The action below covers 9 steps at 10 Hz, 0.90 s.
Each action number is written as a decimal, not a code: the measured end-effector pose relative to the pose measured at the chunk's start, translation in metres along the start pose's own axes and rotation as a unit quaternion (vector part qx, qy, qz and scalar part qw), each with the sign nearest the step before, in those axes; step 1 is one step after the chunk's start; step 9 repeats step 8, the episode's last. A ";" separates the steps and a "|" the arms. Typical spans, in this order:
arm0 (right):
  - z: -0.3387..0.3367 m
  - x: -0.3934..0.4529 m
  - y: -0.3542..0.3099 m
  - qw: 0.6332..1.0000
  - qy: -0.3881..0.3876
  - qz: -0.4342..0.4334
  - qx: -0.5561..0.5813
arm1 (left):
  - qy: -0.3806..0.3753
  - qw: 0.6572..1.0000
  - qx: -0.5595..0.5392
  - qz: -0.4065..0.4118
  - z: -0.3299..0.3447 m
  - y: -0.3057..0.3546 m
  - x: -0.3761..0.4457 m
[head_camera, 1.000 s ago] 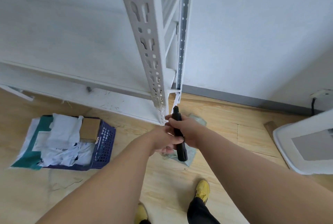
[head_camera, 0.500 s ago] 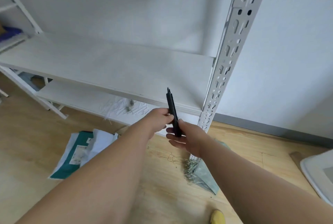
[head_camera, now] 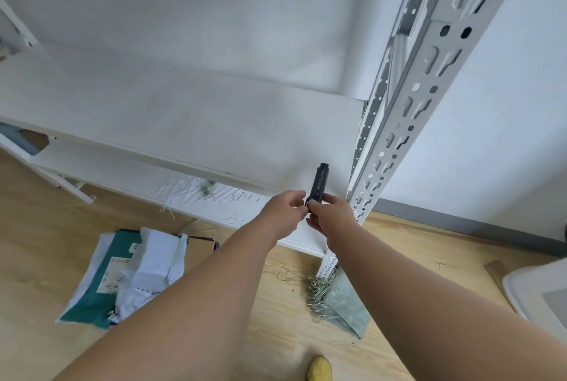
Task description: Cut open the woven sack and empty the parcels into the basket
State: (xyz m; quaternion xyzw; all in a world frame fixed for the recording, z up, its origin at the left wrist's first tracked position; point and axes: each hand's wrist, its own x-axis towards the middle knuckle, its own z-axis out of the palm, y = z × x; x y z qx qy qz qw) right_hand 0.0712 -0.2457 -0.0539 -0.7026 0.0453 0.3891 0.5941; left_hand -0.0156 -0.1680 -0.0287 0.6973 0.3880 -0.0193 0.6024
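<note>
A black utility knife point(head_camera: 319, 184) points up and away from me, just above the white shelf board point(head_camera: 184, 123). Both hands pinch its lower end: my left hand point(head_camera: 283, 212) from the left, my right hand point(head_camera: 329, 213) from the right. Down on the wooden floor at the left lie the parcels point(head_camera: 144, 270), white and teal mailers and a brown box, heaped over the basket, which is hidden in this view. A greenish piece of woven sack point(head_camera: 343, 301) with frayed threads lies beside the shelf post's foot.
A perforated white steel post point(head_camera: 408, 123) rises at the right of the shelving. A lower shelf point(head_camera: 129, 175) carries loose sack threads. A white object point(head_camera: 540, 291) sits at the right edge on the floor. My yellow shoe point(head_camera: 320, 370) shows at the bottom.
My view has swung up and left from the floor to the shelf. Both hands have risen with the knife, from beside the post's foot to above the shelf board.
</note>
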 end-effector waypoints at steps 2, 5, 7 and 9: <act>0.005 0.046 -0.002 0.997 0.036 0.010 -0.073 | -0.037 0.998 -0.014 -0.040 0.004 0.000 0.032; 0.014 0.079 0.001 0.978 0.105 0.004 -0.178 | -0.062 0.997 0.025 -0.030 0.007 -0.005 0.072; 0.024 0.067 -0.013 0.973 0.130 0.026 -0.189 | -0.088 0.990 0.107 -0.035 -0.014 -0.007 0.086; 0.037 0.048 -0.024 0.969 0.144 0.011 -0.200 | -0.078 0.989 0.123 -0.023 -0.032 -0.004 0.087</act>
